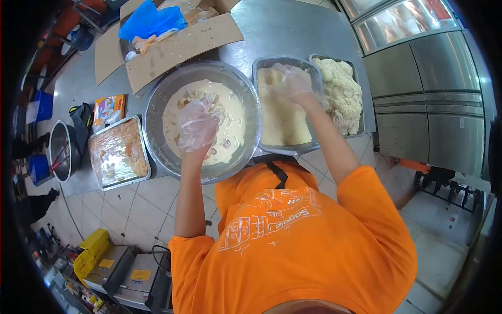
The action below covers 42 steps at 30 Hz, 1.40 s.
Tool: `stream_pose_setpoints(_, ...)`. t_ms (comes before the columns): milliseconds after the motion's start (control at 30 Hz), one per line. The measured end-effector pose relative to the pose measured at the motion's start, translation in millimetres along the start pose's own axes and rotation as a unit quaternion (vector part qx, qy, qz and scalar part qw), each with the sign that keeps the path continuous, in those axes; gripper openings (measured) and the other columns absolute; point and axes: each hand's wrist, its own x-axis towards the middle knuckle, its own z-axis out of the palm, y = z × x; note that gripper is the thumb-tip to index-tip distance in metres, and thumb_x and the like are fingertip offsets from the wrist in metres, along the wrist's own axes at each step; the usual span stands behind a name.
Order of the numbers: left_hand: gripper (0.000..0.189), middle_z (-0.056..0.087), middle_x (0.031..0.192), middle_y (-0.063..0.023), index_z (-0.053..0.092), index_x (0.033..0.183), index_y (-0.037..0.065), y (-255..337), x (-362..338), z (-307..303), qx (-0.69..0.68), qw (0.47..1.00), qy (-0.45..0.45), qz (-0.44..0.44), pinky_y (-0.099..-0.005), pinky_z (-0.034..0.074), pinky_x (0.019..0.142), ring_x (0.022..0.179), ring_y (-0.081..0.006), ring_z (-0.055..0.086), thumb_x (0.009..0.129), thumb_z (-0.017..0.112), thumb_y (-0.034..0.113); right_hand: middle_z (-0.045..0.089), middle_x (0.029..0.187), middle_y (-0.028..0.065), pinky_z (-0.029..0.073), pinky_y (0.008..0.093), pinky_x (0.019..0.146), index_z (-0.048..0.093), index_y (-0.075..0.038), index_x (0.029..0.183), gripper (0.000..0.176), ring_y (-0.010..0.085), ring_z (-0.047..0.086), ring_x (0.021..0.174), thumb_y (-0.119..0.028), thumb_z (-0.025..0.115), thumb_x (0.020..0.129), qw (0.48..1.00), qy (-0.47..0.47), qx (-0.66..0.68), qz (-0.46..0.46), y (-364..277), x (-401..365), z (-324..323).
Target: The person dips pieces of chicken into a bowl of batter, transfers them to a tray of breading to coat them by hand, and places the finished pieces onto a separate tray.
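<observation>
My left hand (198,125), in a clear plastic glove, reaches into a large round metal bowl (157,99) of pale batter with pieces of food floating in it; its fingers lie spread on the pieces. Wearing the same kind of glove, my right hand (290,81) is cupped over a lump in the breadcrumbs of a rectangular metal tray (285,149). Right of that stands another tray (358,131), heaped with crumbed pieces (340,91).
Left of the bowl is a foil tray (117,154) of marinated pieces under film. An open cardboard box (172,42) with a blue bag stands behind. A metal pot (61,152) sits at the steel table's left end. Steel fridges (418,78) stand to the right.
</observation>
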Motion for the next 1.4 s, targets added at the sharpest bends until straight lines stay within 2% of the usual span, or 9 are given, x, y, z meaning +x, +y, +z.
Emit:
stream_pose_setpoints(167, 0.031, 0.067, 0.089, -0.0194, 0.071, 0.107, 0.002, 9, -13, -10, 0.001, 0.999, -0.004, -0.05, -0.0463, 0.049, 0.079, 0.087, -0.037, 0.064, 0.08, 0.067, 0.015, 0.06, 0.135, 0.0204, 0.05, 0.0448, 0.1, 0.062, -0.005, 0.127, 0.046, 0.0315, 0.06, 0.125, -0.029, 0.066, 0.088, 0.973, -0.047, -0.222, -0.046, -30, 24, 34)
stream_pose_setpoints(300, 0.034, 0.067, 0.089, -0.0205, 0.071, 0.11, 0.004, -7, -18, -3, -0.002, 0.997, 0.059, 0.049, -0.0457, 0.05, 0.076, 0.084, -0.0374, 0.064, 0.079, 0.066, 0.015, 0.068, 0.121, 0.0209, 0.056, 0.0434, 0.09, 0.067, -0.005, 0.118, 0.033, 0.0299, 0.067, 0.112, -0.021, 0.062, 0.089, 0.976, 0.009, -0.195, -0.092, 2, 57, 84)
stream_pose_setpoints(400, 0.037, 0.068, 0.093, -0.0219, 0.071, 0.113, 0.004, 9, -14, -13, -0.039, 0.998, 0.004, -0.055, -0.0449, 0.05, 0.076, 0.084, -0.037, 0.065, 0.078, 0.067, 0.014, 0.071, 0.112, 0.0186, 0.058, 0.041, 0.085, 0.07, -0.005, 0.112, 0.027, 0.0313, 0.071, 0.104, -0.014, 0.057, 0.09, 0.984, 0.044, -0.162, -0.062, 4, 68, 89)
stream_pose_setpoints(567, 0.038, 0.07, 0.094, -0.0216, 0.07, 0.115, 0.004, 0, -19, -17, -0.06, 0.997, 0.002, -0.041, -0.0437, 0.052, 0.077, 0.087, -0.0374, 0.067, 0.078, 0.067, 0.014, 0.064, 0.129, 0.0189, 0.051, 0.0382, 0.1, 0.064, -0.006, 0.124, 0.044, 0.0326, 0.062, 0.12, -0.007, 0.067, 0.081, 0.932, -0.153, -0.308, -0.116, 20, 91, 70)
stream_pose_setpoints(700, 0.037, 0.07, 0.095, -0.0214, 0.071, 0.114, 0.004, 0, -18, -19, -0.031, 0.998, 0.043, -0.033, -0.0429, 0.052, 0.079, 0.089, -0.0374, 0.067, 0.079, 0.068, 0.014, 0.059, 0.134, 0.0215, 0.043, 0.0393, 0.11, 0.057, -0.007, 0.137, 0.054, 0.0346, 0.055, 0.128, -0.013, 0.062, 0.084, 0.988, -0.1, -0.081, -0.09, 1, 29, -13)
stream_pose_setpoints(867, 0.036, 0.069, 0.099, -0.0225, 0.072, 0.113, 0.003, 0, -14, -13, -0.044, 0.997, 0.015, -0.069, -0.0429, 0.051, 0.082, 0.093, -0.0374, 0.067, 0.079, 0.068, 0.014, 0.064, 0.124, 0.0244, 0.046, 0.0409, 0.106, 0.06, -0.004, 0.13, 0.047, 0.0372, 0.061, 0.119, -0.022, 0.064, 0.087, 0.99, -0.114, -0.049, -0.073, 12, -16, -17)
stream_pose_setpoints(1167, 0.033, 0.065, 0.096, -0.0215, 0.069, 0.111, 0.003, -27, -21, 4, -0.013, 1.0, 0.007, -0.01, -0.0472, 0.048, 0.082, 0.093, -0.0394, 0.062, 0.08, 0.067, 0.015, 0.055, 0.141, 0.0208, 0.041, 0.037, 0.112, 0.054, -0.009, 0.14, 0.051, 0.0325, 0.052, 0.132, -0.027, 0.063, 0.093, 0.986, -0.163, 0.01, -0.034, 38, -46, -21)
stream_pose_setpoints(1333, 0.032, 0.066, 0.094, -0.0213, 0.07, 0.109, 0.002, -16, -20, -2, 0.009, 1.0, 0.003, -0.003, -0.0479, 0.048, 0.081, 0.091, -0.0395, 0.062, 0.08, 0.068, 0.016, 0.026, 0.162, 0.0183, 0.016, 0.0448, 0.124, 0.028, -0.006, 0.156, 0.072, 0.035, 0.024, 0.15, -0.047, 0.045, 0.099, 0.98, 0.132, -0.135, -0.062, 38, -32, 63)
stream_pose_setpoints(1400, 0.029, 0.067, 0.091, -0.021, 0.071, 0.105, 0.002, -32, -27, 3, 0.066, 0.996, -0.004, 0.057, -0.0477, 0.049, 0.079, 0.089, -0.0389, 0.063, 0.079, 0.069, 0.015, 0.019, 0.164, 0.0172, 0.011, 0.0498, 0.123, 0.023, -0.005, 0.157, 0.074, 0.0365, 0.016, 0.152, -0.047, 0.042, 0.1, 0.974, 0.111, -0.18, -0.08, 31, -26, 96)
